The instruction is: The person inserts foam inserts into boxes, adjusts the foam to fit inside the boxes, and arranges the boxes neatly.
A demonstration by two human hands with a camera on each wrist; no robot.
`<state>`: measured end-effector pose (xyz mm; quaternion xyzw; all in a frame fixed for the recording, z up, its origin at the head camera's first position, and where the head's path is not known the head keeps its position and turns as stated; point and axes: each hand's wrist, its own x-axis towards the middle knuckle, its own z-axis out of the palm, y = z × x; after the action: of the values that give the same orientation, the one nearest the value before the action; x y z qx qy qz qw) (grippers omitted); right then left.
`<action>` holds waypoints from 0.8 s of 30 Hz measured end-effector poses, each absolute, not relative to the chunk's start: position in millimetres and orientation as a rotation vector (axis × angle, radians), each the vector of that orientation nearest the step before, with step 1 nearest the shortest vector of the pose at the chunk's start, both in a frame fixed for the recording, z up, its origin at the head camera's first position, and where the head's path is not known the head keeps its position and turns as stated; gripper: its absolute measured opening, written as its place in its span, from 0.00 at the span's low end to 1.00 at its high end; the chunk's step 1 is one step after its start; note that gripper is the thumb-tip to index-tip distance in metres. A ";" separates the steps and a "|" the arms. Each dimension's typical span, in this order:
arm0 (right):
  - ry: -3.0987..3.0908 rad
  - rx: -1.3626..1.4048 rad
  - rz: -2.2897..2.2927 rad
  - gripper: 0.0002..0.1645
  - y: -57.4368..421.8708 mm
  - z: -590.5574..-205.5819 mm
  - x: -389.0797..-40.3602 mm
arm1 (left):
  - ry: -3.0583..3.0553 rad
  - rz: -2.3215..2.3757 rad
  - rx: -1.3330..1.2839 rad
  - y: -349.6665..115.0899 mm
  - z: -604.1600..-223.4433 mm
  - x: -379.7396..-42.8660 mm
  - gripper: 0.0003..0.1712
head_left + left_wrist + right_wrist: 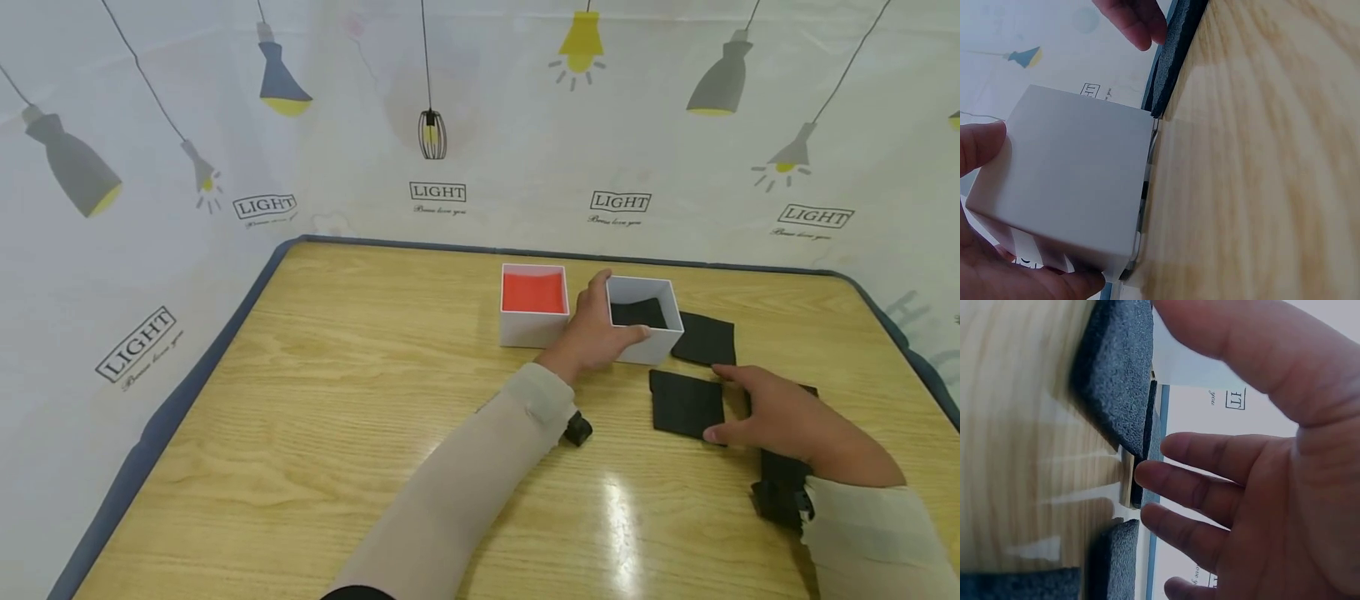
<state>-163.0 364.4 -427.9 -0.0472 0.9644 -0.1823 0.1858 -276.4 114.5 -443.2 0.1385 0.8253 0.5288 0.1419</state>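
My left hand (588,337) grips a white open-topped box (651,346), with the thumb on its near wall and the fingers along its left side. Black foam (639,314) shows inside this box. In the left wrist view, the box's plain white side (1072,169) sits between thumb and fingers. My right hand (787,412) hovers over the table with its fingers spread. Its thumb and index fingertips are right at the edge of a flat black foam square (684,404). The right wrist view shows a foam square (1122,375) beside the thumb, with the other fingers stretched out.
Left of the held box stands a second white box (532,331) with red material (532,292) inside. Another black foam square (707,337) lies right of the held box. More black foam (780,467) lies partly hidden under my right hand. A printed curtain borders the wooden table (337,375).
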 end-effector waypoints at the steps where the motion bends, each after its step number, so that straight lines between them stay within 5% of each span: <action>1: 2.716 -0.132 -0.506 0.72 364.3 -428.8 -163.2 | 2.383 1.526 0.401 114.6 -443.5 -276.5 0.59; 24: 2.780 -0.203 -0.333 0.73 357.8 -435.4 -161.5 | 2.382 1.523 0.386 114.3 -442.7 -274.9 0.58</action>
<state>-161.5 357.8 -435.4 -0.0712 0.9765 -0.1171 0.1665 -274.9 114.3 -442.7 0.1338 0.8261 0.5283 0.1437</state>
